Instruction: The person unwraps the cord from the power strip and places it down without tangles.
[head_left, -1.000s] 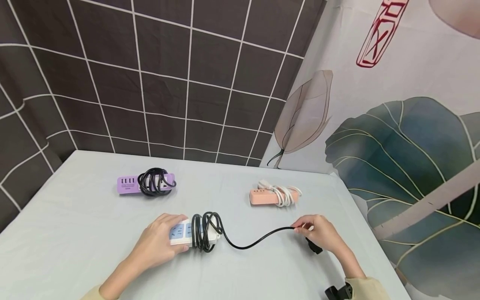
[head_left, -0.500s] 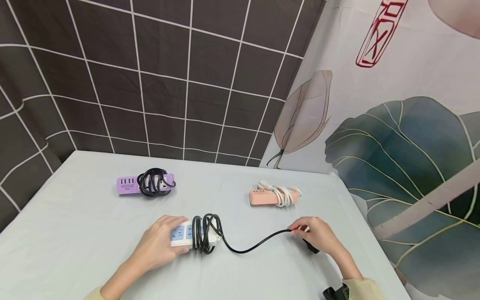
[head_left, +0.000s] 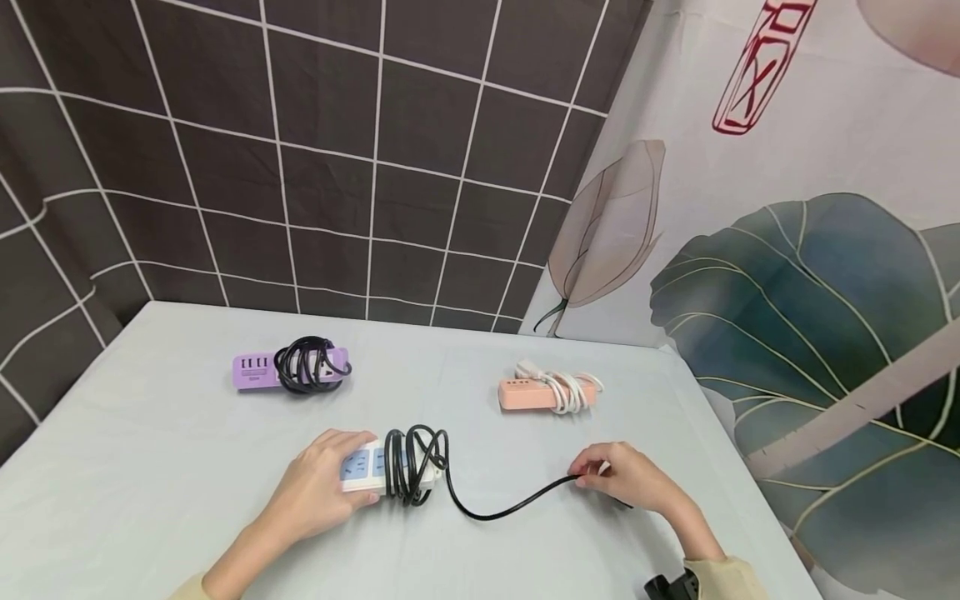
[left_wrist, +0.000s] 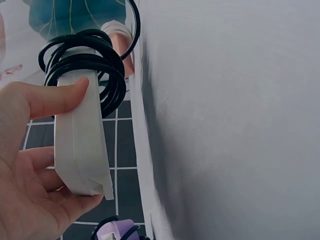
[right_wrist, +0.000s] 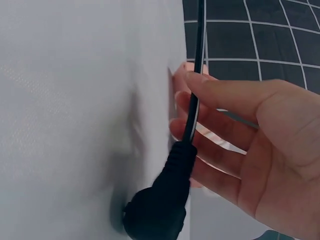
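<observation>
My left hand (head_left: 322,479) grips the left end of a white power strip (head_left: 363,468) with blue socket faces, thumb on the near side. Several loops of black cord (head_left: 406,477) are wound around the strip's right part. From them a free length sags rightward to my right hand (head_left: 626,479), which pinches it between thumb and fingertips. In the right wrist view the black plug (right_wrist: 160,210) hangs just below the pinching fingers. The left wrist view shows the power strip's plain white side (left_wrist: 77,135), with the coils beyond the thumb.
A purple power strip (head_left: 255,372) wrapped in black cord lies at the back left of the white table (head_left: 150,467). A pink power strip (head_left: 525,395) with white cord lies at the back right. Dark gridded cloth (head_left: 330,192) hangs behind.
My right hand has moved slightly left and toward me with the cord, so the free length sags lower. The left hand and the power strip have barely moved.
</observation>
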